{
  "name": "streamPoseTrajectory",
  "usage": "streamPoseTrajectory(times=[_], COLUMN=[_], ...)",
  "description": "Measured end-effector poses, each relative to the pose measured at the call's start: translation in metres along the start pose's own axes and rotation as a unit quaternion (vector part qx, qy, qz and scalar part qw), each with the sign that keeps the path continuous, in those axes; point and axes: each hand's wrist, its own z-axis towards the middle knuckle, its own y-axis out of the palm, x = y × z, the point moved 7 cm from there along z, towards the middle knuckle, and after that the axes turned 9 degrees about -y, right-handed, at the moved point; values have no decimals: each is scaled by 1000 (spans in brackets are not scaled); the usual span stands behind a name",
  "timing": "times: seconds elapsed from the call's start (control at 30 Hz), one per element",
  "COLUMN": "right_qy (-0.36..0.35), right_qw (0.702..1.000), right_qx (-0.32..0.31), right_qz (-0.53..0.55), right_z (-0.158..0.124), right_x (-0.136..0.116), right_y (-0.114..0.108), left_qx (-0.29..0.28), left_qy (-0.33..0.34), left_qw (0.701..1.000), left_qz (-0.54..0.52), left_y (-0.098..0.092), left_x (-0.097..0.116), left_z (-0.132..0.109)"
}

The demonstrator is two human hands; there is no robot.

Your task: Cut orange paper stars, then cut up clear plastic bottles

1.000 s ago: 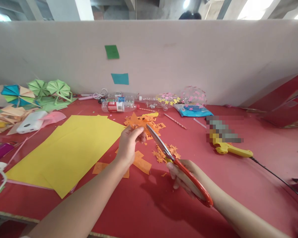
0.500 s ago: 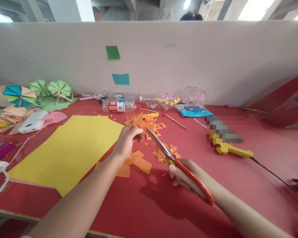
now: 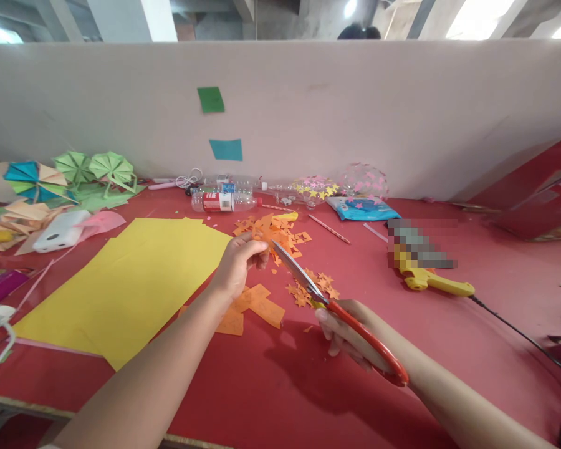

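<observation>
My left hand point(image 3: 237, 265) pinches a small orange paper piece point(image 3: 264, 229) above the red table point(image 3: 271, 386). My right hand point(image 3: 343, 330) grips orange-handled scissors point(image 3: 350, 327), whose steel blades point up-left and meet the paper at its lower edge. Small orange cut-out stars point(image 3: 314, 288) lie in a heap just under the blades. Larger orange scraps point(image 3: 255, 307) lie below my left wrist, and more orange offcuts point(image 3: 290, 234) sit behind the held piece.
A big yellow paper sheet point(image 3: 121, 284) covers the table's left half. Folded paper fans point(image 3: 93, 168) and a white device point(image 3: 58, 229) sit far left. Plastic bottles point(image 3: 222, 200), a blue packet point(image 3: 362, 209) and a yellow glue gun point(image 3: 437, 284) with its cable lie behind and to the right.
The orange piece has turned and sunk lower in my left fingers, and the scissor blades have closed in on it. Both arms stay nearly where they were.
</observation>
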Motion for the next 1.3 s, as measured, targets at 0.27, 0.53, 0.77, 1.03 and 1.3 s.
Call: streamPoseTrajectory(times=[0.27,0.53,0.77,1.03,1.3], right_qy=[-3,18,9,12,9], right_qw=[998,999,999,1000,1000], right_qx=[22,34,35,19,15], right_qz=[54,20,19,14,11], right_z=[1,2,-2,-1,-2], right_x=[3,5,-7,-4,-6], right_y=[1,0,1,2,2], left_qx=[-73,-29,-26,14,24], left_qy=[-40,-3,5,19,34], left_qw=[996,999,1000,1000,999], left_qz=[17,-13,-10,1,20], left_y=[15,7,7,5,10], left_x=[-5,0,1,3,2], left_z=[-4,-2,-2,-5,-8])
